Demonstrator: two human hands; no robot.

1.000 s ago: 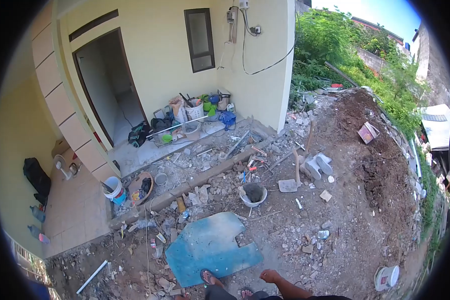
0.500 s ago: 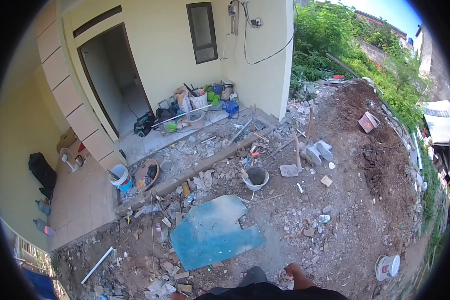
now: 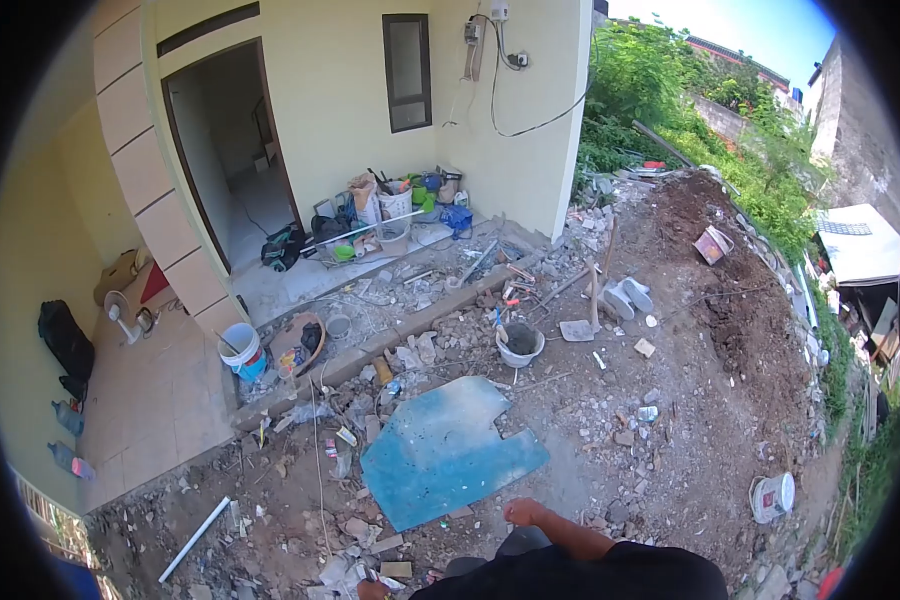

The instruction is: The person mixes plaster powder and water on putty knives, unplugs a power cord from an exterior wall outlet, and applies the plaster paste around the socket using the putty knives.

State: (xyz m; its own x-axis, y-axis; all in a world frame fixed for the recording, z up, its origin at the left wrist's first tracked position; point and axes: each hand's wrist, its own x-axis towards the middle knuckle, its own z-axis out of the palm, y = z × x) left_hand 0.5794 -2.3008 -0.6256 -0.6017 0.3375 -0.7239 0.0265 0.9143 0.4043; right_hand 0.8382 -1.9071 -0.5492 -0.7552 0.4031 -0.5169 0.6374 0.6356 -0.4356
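Note:
My right hand [image 3: 523, 512] hangs low in front of my body, its fingers curled inward, with nothing visible in them. It is nearest to the blue board [image 3: 445, 450], a flat sheet with a notched right edge lying on the rubble. At the bottom edge my left hand [image 3: 373, 590] shows only in part, beside broken stones, and its fingers are too cut off to make out. Beyond the board stands a tub of grey mix [image 3: 520, 345]. A hoe [image 3: 578, 330] lies to its right, near a pair of pale boots [image 3: 627, 298].
Broken masonry covers the ground. A low concrete edge [image 3: 410, 328] runs along the porch. A white pipe [image 3: 195, 540] lies at left. Buckets stand by the pillar [image 3: 242, 350] and at right [image 3: 772, 498]. Tools and bags [image 3: 395, 200] are heaped by the wall.
My right hand has swung forward and to the left, showing more of the forearm. The view has shifted, so the board and tub appear farther right. My left hand stays at the bottom edge.

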